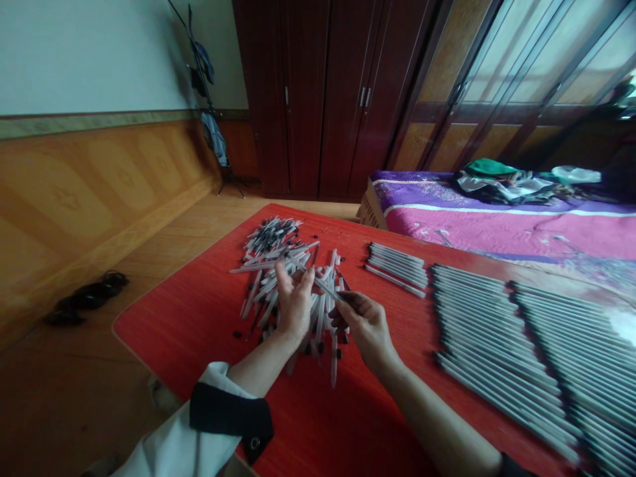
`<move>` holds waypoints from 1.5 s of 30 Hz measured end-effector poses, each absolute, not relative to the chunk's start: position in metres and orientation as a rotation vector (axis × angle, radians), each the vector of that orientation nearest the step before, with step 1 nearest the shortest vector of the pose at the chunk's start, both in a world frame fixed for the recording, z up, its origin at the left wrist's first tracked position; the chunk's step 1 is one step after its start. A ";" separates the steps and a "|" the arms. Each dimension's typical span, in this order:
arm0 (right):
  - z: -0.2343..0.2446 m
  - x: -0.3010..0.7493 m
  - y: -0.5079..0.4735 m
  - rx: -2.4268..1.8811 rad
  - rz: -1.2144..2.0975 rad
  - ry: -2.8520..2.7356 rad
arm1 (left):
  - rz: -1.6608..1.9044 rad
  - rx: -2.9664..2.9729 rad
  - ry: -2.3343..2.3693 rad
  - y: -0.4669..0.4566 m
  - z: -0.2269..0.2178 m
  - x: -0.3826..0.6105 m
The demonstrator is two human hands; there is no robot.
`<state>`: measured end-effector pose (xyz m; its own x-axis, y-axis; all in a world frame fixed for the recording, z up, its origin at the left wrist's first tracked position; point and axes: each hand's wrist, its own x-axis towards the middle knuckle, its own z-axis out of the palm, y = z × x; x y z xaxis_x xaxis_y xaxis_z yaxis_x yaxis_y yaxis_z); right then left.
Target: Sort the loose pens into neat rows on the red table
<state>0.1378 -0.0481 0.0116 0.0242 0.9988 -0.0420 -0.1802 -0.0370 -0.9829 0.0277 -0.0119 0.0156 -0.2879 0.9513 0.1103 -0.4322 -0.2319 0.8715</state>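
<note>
A thin white pen barrel (pixel 315 279) runs across between my hands. My left hand (pixel 294 301) pinches its upper end, and my right hand (pixel 365 324) holds its lower end, where a dark tip shows. Just under and behind both hands lies a loose heap of white pen barrels (pixel 263 288) with small black parts scattered among them. Farther up the red table (pixel 199 331), a denser bunch of black-and-white pen pieces (pixel 271 237) lies at the heap's far end. To the right, assembled pens lie side by side in neat rows (pixel 497 351), with a shorter row (pixel 396 268) beyond.
The red tabletop ends at a rounded corner on the left, above a wooden floor with dark shoes (pixel 87 299). A bed with a purple-pink cover (pixel 497 225) stands beyond the table. A dark wardrobe (pixel 322 99) and a coat stand (pixel 209 99) stand at the back.
</note>
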 end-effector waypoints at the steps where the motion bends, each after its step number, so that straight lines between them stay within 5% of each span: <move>1: 0.013 0.139 -0.047 -1.119 1.335 -1.045 | 1.713 0.850 0.903 -0.011 0.017 0.027; 17: 0.017 0.146 -0.045 -0.940 1.920 -0.616 | 1.643 0.846 0.822 -0.015 0.027 0.027; 35: 0.024 0.147 -0.046 -1.091 1.585 -1.112 | 1.669 0.941 0.793 -0.019 0.029 0.026; 45: 0.037 0.148 -0.046 -1.661 0.274 -1.946 | 1.603 0.899 0.771 -0.020 0.022 0.032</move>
